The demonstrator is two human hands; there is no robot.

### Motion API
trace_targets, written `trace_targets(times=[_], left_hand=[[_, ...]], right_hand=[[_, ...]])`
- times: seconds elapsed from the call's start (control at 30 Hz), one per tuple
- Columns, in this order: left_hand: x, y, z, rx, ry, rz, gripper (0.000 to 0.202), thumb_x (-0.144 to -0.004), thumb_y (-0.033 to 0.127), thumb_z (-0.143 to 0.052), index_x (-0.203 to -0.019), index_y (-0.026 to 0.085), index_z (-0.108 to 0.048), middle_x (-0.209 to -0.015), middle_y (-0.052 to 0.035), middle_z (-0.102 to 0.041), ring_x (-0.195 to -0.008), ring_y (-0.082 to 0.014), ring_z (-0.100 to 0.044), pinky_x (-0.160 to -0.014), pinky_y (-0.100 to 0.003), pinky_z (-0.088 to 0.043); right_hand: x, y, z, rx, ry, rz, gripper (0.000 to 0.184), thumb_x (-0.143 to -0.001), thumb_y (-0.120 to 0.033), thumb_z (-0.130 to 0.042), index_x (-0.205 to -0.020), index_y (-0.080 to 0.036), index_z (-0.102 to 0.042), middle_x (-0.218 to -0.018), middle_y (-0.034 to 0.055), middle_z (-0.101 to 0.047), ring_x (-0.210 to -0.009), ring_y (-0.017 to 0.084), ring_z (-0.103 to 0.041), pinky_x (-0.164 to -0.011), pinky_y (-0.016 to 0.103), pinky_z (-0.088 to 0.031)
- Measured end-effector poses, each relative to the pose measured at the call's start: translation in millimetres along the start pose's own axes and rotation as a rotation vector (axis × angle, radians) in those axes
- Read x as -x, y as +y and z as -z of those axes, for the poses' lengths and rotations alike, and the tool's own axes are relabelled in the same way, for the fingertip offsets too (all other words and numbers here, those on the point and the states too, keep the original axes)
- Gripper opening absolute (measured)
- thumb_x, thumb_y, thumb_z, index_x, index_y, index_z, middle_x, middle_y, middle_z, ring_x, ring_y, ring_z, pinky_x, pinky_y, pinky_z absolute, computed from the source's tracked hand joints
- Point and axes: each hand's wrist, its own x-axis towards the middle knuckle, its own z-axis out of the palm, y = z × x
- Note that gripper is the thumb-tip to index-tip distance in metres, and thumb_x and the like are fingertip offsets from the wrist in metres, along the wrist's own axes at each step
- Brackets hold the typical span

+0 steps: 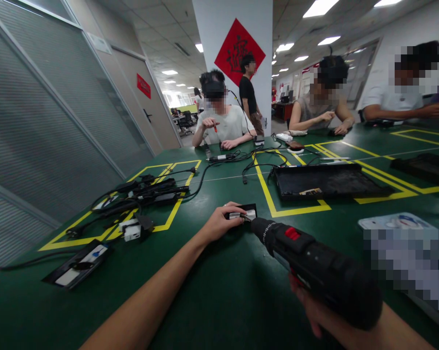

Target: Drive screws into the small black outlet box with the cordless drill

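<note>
My right hand [309,304] is wrapped round the grip of a black cordless drill [310,262] with a red switch on top. The drill points forward and left, its bit end at a small black case [251,208] with a white inner or label area. My left hand [221,222] is closed on that case and holds it down on the green table, fingertips beside the bit. Whether the bit touches a screw is too small to tell.
Power cords and black strips [157,192] lie in a yellow-taped area at left, near another open black case [79,265]. A black tray [325,182] lies right of centre. Several people sit across the green table [219,194]; one holds an orange-handled screwdriver [215,129].
</note>
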Motion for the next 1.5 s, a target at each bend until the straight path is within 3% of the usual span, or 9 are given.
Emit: trace_targets(times=[0.13, 0.33, 0.8, 1.07, 1.2, 1.5], left_hand=[[0.2, 0.0, 0.2, -0.01, 0.004, -0.001, 0.021, -0.074, 0.027, -0.062, -0.094, 0.02, -0.066, -0.11, -0.0053, -0.054, -0.099, -0.0193, -0.053, -0.088, -0.031, -0.04], [0.5, -0.8, -0.2, -0.009, 0.008, -0.007, 0.022, -0.074, 0.028, -0.062, -0.094, 0.019, -0.067, -0.11, -0.0066, -0.055, -0.1, -0.02, -0.053, -0.088, -0.032, -0.04], [0.2, -0.5, 0.4, -0.02, 0.005, 0.005, 0.022, -0.074, 0.028, -0.062, -0.095, 0.02, -0.067, -0.111, -0.0056, -0.055, -0.1, -0.0197, -0.053, -0.09, -0.032, -0.039], [0.3, -1.3, 0.1, -0.006, 0.008, -0.001, 0.022, -0.074, 0.029, -0.062, -0.094, 0.02, -0.067, -0.111, -0.006, -0.054, -0.101, -0.02, -0.052, -0.09, -0.032, -0.039], [-0.1, -1.4, 0.3, -0.013, 0.006, 0.005, 0.022, -0.074, 0.029, -0.062, -0.093, 0.02, -0.067, -0.11, -0.0062, -0.055, -0.099, -0.0198, -0.053, -0.089, -0.032, -0.039], [0.6, -1.1, 0.1, -0.003, 0.004, -0.003, 0.023, -0.074, 0.03, -0.062, -0.094, 0.019, -0.067, -0.111, -0.0066, -0.054, -0.101, -0.02, -0.052, -0.09, -0.032, -0.039]], right_hand=[[8.4, -11.7, 5.6, -0.016, 0.034, -0.008, 0.014, -0.068, -0.032, -0.064, -0.077, -0.022, -0.06, -0.065, -0.0024, -0.064, -0.044, 0.009, -0.058, -0.046, 0.021, -0.051], [20.2, -25.8, 4.3, 0.005, 0.042, -0.022, 0.009, -0.067, -0.028, -0.065, -0.065, -0.021, -0.061, -0.05, -0.0033, -0.056, -0.045, 0.011, -0.058, -0.042, 0.019, -0.047], [13.8, -19.7, 3.5, 0.032, 0.046, 0.006, 0.01, -0.068, -0.028, -0.065, -0.071, -0.021, -0.06, -0.057, -0.0033, -0.062, -0.044, 0.01, -0.057, -0.044, 0.019, -0.048], [27.7, -36.7, 10.3, 0.047, 0.009, 0.059, 0.005, -0.071, -0.028, -0.063, -0.07, -0.024, -0.062, -0.057, -0.0028, -0.061, -0.051, 0.013, -0.061, -0.05, 0.023, -0.052], [20.7, -31.5, 8.7, 0.05, 0.015, 0.059, 0.009, -0.069, -0.031, -0.066, -0.071, -0.024, -0.061, -0.053, -0.0036, -0.059, -0.046, 0.012, -0.059, -0.043, 0.022, -0.05], [8.7, -10.8, 0.0, 0.023, 0.042, 0.016, 0.011, -0.07, -0.03, -0.064, -0.071, -0.021, -0.06, -0.047, -0.0049, -0.056, -0.04, 0.01, -0.056, -0.046, 0.021, -0.049]])
